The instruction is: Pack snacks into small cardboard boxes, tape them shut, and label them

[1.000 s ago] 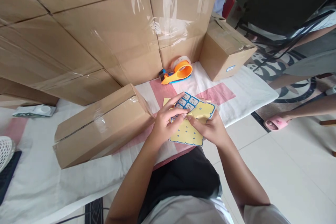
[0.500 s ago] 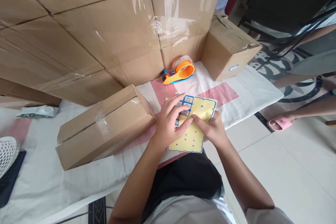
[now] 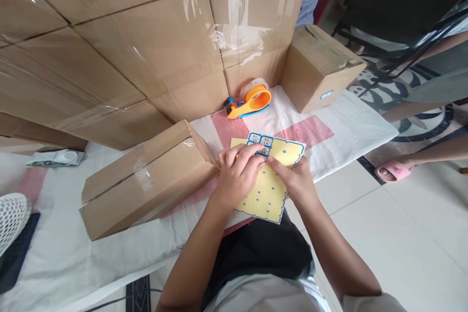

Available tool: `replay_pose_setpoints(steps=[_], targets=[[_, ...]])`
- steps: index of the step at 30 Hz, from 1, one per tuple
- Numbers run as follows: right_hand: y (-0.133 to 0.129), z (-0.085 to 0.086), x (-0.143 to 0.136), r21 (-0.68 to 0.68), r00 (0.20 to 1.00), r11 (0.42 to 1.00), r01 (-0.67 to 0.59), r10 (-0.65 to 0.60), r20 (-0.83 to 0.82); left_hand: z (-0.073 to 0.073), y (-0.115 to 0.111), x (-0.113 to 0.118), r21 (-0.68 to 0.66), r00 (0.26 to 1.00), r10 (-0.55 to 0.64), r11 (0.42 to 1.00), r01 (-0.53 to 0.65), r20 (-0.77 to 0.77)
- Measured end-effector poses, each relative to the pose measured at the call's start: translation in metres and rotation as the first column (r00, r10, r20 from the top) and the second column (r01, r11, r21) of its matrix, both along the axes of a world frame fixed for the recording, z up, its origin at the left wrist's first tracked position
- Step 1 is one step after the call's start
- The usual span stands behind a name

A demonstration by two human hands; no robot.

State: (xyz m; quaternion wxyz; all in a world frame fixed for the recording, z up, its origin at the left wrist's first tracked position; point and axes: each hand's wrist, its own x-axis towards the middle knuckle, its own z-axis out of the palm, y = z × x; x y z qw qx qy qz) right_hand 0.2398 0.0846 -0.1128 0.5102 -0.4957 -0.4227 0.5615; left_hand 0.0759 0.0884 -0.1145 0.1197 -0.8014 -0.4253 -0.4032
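Observation:
A yellow sticker sheet [image 3: 266,190] with blue edging is held over the table's front edge. Several white labels with blue borders and handwritten marks [image 3: 261,140] remain on its upper part. My right hand [image 3: 298,175] grips the right side, thumb on top and fingers underneath. My left hand [image 3: 237,170] lies across the upper left with its fingers curled together at the labels, hiding some of them. Its fingertips pinch at a label there; whether that label is lifted I cannot tell.
A long taped carton [image 3: 146,180] lies left of my hands. Behind stand stacked cartons [image 3: 153,44], an orange tape dispenser [image 3: 252,100] and a smaller box [image 3: 318,68]. A white basket [image 3: 12,219] is at far left. Another person's foot in a pink slipper [image 3: 394,170] is at right.
My left hand's fingers have drawn together and curled over the labels, where they were spread before. The sheet has tilted slightly and more labels show at its top.

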Motion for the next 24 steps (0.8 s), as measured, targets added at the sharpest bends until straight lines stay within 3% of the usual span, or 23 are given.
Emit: replay_pose_setpoints(steps=[5,9,11,15,17,21,24], targets=[[0.004,0.002,0.002,-0.119,0.999,0.992,0.032,-0.033,-0.012,-0.002,-0.001,0.003,0.023,1.000,-0.011,1.000,0.012,-0.013],[0.007,-0.001,0.001,-0.160,0.994,0.984,0.082,-0.092,-0.056,-0.006,0.000,0.001,-0.087,0.972,0.004,0.996,0.017,0.236],[0.007,-0.005,0.000,-0.152,0.991,0.983,0.101,-0.114,-0.077,-0.006,0.003,0.000,-0.169,0.895,0.000,0.982,0.084,0.446],[0.017,-0.014,0.006,-0.134,0.990,0.983,0.124,-0.131,-0.043,0.001,0.008,0.001,-0.192,0.618,0.019,0.958,0.215,0.786],[0.036,-0.014,0.011,-0.141,0.989,0.980,0.140,-0.133,0.057,0.005,0.008,0.003,-0.161,0.557,0.002,0.958,0.237,0.831],[0.103,-0.002,0.020,-0.110,0.932,0.989,0.098,-0.052,0.358,0.008,-0.002,0.003,-0.137,0.542,-0.019,0.960,0.246,0.840],[0.134,0.015,0.024,0.064,0.752,0.987,0.145,-0.152,0.642,0.005,-0.012,0.001,-0.168,0.498,0.009,0.947,0.275,0.867]])
